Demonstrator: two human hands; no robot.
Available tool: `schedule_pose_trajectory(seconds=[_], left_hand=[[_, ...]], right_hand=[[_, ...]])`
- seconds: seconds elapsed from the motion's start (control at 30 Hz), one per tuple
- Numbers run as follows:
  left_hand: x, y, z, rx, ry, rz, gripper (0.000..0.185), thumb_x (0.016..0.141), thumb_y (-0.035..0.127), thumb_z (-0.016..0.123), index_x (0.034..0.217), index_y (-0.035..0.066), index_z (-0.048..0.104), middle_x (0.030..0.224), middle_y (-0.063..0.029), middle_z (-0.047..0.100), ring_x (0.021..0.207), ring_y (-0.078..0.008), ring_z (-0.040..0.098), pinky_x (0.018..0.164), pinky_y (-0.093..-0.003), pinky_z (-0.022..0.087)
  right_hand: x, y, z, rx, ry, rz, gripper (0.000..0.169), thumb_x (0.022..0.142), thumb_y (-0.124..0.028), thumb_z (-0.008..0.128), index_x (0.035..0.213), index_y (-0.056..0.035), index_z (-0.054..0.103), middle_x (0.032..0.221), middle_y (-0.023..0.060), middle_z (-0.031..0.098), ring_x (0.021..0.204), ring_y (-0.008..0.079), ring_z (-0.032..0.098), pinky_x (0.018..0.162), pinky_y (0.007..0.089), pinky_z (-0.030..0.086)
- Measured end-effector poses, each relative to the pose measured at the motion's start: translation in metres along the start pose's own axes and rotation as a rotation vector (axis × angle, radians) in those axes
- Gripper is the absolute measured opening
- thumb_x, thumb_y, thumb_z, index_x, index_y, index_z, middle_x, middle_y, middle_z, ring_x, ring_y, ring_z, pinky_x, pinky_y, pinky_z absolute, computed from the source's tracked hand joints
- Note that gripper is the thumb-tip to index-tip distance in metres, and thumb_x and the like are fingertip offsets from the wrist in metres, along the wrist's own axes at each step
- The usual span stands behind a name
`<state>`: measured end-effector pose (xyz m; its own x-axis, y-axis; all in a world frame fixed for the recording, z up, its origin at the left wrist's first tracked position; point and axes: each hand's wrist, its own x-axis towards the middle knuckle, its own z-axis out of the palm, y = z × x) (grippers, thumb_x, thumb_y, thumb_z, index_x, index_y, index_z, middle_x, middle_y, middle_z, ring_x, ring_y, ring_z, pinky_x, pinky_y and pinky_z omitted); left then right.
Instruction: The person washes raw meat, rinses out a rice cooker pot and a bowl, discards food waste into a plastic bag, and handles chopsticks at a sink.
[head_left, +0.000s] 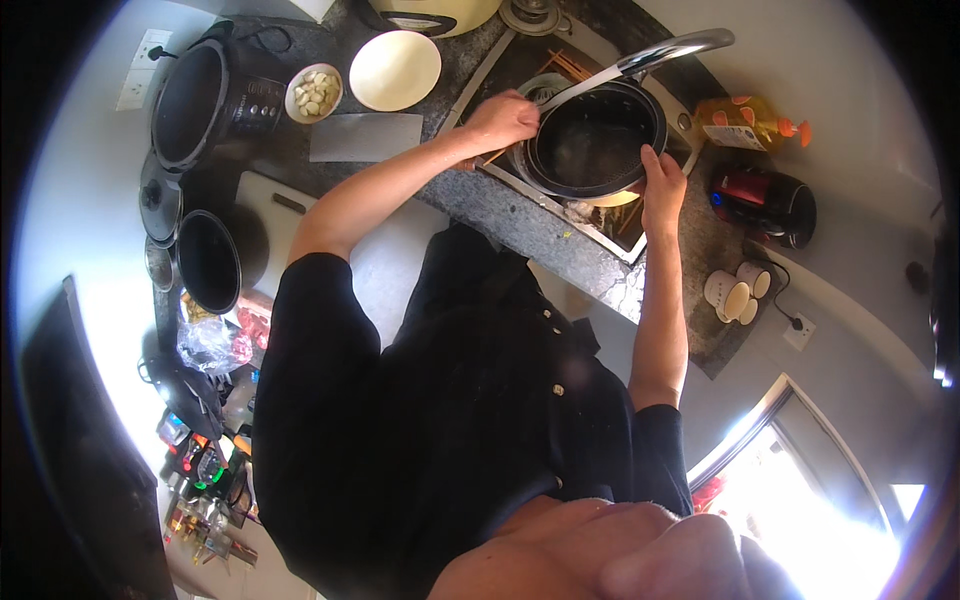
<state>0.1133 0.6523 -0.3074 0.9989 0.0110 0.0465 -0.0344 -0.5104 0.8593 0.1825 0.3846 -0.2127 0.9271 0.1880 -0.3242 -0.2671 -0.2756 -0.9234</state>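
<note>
My right hand (662, 187) grips the near right edge of a round black pot (585, 142), its thumb over the rim. The pot is tilted inside the sink (626, 247), and its dark interior faces up. At the pot's left rim, my left hand (504, 120) is curled and slightly blurred; whether it holds the rim or something else is hidden. A chrome faucet (667, 51) arches over the pot. A pale length runs from its end to my left hand; I cannot tell whether it is water or a spout. A cream-coloured vessel (619, 199) shows under the pot.
Left are a bowl of peeled garlic cloves (315, 94), a cream bowl (395, 70), a metal blade (365, 137), a rice cooker (195, 105), a cutting board (259, 195) and a black pot (208, 262). Right are a pump bottle (739, 124), an electric kettle (761, 206) and cups (727, 296).
</note>
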Motion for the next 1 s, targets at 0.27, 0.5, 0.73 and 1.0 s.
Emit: schedule_pose_trajectory(seconds=[0.27,0.5,0.73,1.0], left_hand=[[0.02,0.083,0.06,-0.951,-0.135,-0.337,0.015,0.075,0.001,0.048,0.089,0.001,0.053,0.072,-0.0053,0.058,0.052,-0.0131,0.051,0.044,-0.0251,0.038],[0.004,0.096,0.053,-1.095,-0.622,-0.34,0.026,0.096,0.029,0.042,0.101,0.005,0.051,0.099,-0.0009,0.053,0.091,-0.0071,0.05,0.08,-0.0239,0.041],[0.029,0.043,0.03,0.196,-0.852,0.238,0.012,0.083,0.015,0.052,0.088,0.011,0.062,0.085,-0.0126,0.064,0.077,-0.029,0.061,0.066,-0.0378,0.047],[0.087,0.017,0.084,1.561,-0.175,1.01,0.036,0.081,0.019,0.049,0.116,0.013,0.057,0.136,-0.0076,0.042,0.128,-0.0254,0.033,0.107,-0.0465,0.02]], right_hand=[[0.001,-0.012,0.015,0.101,-0.015,-0.008,0.024,0.088,-0.019,0.06,0.072,-0.0009,0.059,0.062,0.0008,0.055,0.048,0.0072,0.05,0.044,0.0217,0.048],[0.031,0.002,-0.013,0.152,0.038,0.015,0.021,0.084,-0.019,0.063,0.074,-0.0008,0.063,0.06,-0.0001,0.055,0.05,0.0076,0.05,0.043,0.0235,0.038],[0.074,0.007,-0.049,0.012,-0.084,0.19,0.022,0.083,-0.023,0.064,0.079,-0.0009,0.063,0.062,0.0021,0.057,0.046,0.0104,0.05,0.039,0.0239,0.038],[0.101,0.009,-0.057,0.036,-0.204,0.278,0.023,0.083,-0.024,0.062,0.079,-0.0013,0.062,0.06,0.0036,0.057,0.041,0.0117,0.049,0.035,0.0236,0.037]])
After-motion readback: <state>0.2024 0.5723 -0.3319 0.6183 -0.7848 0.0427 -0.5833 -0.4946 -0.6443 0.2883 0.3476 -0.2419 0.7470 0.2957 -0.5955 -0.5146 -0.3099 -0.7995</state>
